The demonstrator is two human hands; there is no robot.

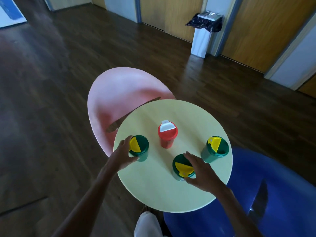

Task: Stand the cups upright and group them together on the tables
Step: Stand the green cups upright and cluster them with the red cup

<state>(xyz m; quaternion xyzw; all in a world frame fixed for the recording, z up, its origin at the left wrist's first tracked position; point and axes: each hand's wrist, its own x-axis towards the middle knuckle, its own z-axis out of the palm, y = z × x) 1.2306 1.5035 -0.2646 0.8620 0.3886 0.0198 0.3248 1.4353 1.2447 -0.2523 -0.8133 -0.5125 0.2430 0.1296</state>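
Note:
Several lidded cups stand upright on a round pale yellow table (pixel 153 190). A red cup with a white flap (pixel 167 134) is in the middle. A green cup with a yellow flap (pixel 215 148) stands apart at the right. My left hand (pixel 122 156) wraps the left side of a green cup (pixel 140 147) at the table's left edge. My right hand (pixel 201 172) grips the right side of a third green cup (pixel 182 166) near the front.
A pink round seat (pixel 116 93) sits behind and left of the table, a blue seat (pixel 256 194) at the right. A white bin with a dark bag (pixel 203 33) stands by the wooden wall. Dark wood floor all around; my foot shows below the table.

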